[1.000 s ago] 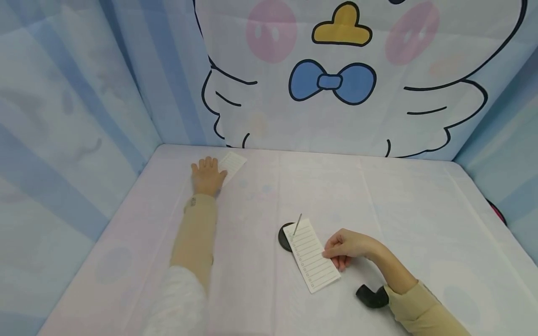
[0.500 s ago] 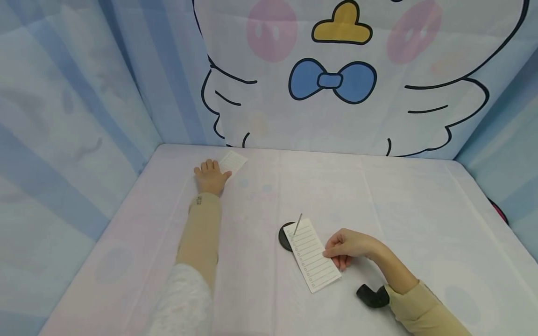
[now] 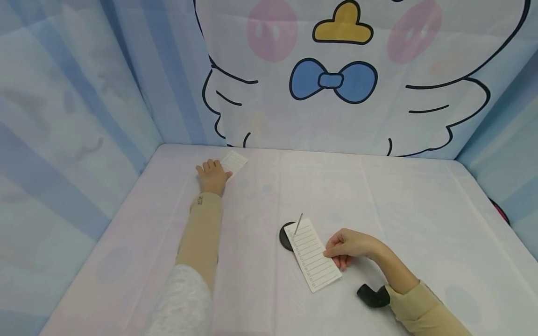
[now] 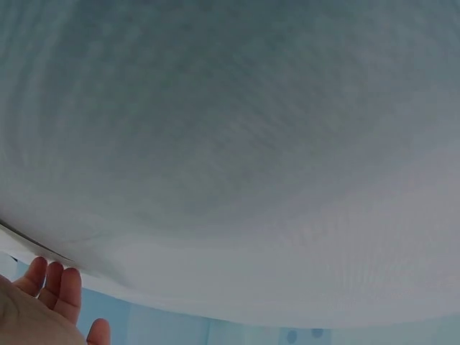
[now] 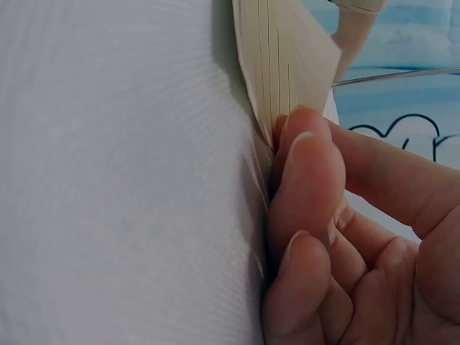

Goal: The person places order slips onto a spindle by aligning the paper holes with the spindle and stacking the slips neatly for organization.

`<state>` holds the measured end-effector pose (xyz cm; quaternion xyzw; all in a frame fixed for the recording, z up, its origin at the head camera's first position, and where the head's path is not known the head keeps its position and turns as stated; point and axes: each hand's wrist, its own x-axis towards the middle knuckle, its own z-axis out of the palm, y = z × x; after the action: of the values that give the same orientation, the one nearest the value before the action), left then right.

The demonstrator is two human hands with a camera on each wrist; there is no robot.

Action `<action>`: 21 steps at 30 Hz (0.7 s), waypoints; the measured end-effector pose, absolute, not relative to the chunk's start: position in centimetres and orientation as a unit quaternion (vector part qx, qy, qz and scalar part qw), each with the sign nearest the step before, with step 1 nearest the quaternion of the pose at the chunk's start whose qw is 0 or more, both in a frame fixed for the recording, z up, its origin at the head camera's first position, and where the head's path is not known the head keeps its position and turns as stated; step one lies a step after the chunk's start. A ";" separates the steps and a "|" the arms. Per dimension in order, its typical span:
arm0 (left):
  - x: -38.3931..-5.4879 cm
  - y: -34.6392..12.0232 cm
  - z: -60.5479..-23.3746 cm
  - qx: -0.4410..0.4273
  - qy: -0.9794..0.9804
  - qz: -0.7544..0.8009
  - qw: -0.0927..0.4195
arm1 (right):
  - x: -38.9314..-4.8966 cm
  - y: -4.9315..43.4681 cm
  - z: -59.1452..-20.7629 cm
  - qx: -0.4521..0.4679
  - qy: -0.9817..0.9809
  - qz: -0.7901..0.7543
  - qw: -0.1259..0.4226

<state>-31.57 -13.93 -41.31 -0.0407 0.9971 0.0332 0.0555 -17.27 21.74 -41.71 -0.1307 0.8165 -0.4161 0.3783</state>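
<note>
My right hand pinches the right edge of a long checklist slip, with the thumb on top and curled fingers against the table. In the right wrist view the pinched slip rises at an angle from the cloth. Its far end lies over a black round base, and a thin metal spike stands up through that end. At the far left my left hand rests palm down with spread fingers, beside and partly over a second lined slip. How much of that slip is under the hand is hidden.
A black curved object lies by the right cuff. A pale cloth covers the table. Blue striped curtains close in the sides, and a printed cartoon curtain hangs along the back edge.
My left hand has shifted slightly to the right and nearer, turning a little over the far slip. The right hand and its slip stay as they were.
</note>
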 end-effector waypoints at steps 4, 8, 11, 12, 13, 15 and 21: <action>-31.4 -13.8 -41.2 -0.036 0.997 0.041 0.050 | -17.3 21.7 -41.8 -0.130 0.816 -0.417 0.379; -31.4 -13.7 -41.1 -0.039 0.997 0.050 0.053 | -17.3 21.7 -41.8 -0.132 0.816 -0.417 0.379; -31.4 -13.6 -41.0 -0.043 0.996 0.056 0.060 | -17.3 21.8 -41.8 -0.133 0.815 -0.418 0.379; -31.5 -13.6 -41.0 -0.043 0.996 0.057 0.062 | -17.3 21.7 -41.8 -0.133 0.815 -0.418 0.379; -31.5 -13.6 -41.0 -0.044 0.995 0.059 0.064 | -17.3 21.7 -41.7 -0.133 0.814 -0.419 0.379; -31.7 -13.7 -41.0 -0.044 0.995 0.061 0.068 | -17.3 21.7 -41.7 -0.133 0.813 -0.420 0.379; -32.4 -14.0 -41.4 -0.049 0.991 0.083 0.090 | -17.3 21.7 -41.6 -0.133 0.813 -0.421 0.380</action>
<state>-32.36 -13.96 -41.39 -0.0488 0.9913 0.0828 0.0900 -17.27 21.67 -41.65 -0.1327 0.8126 -0.4212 0.3803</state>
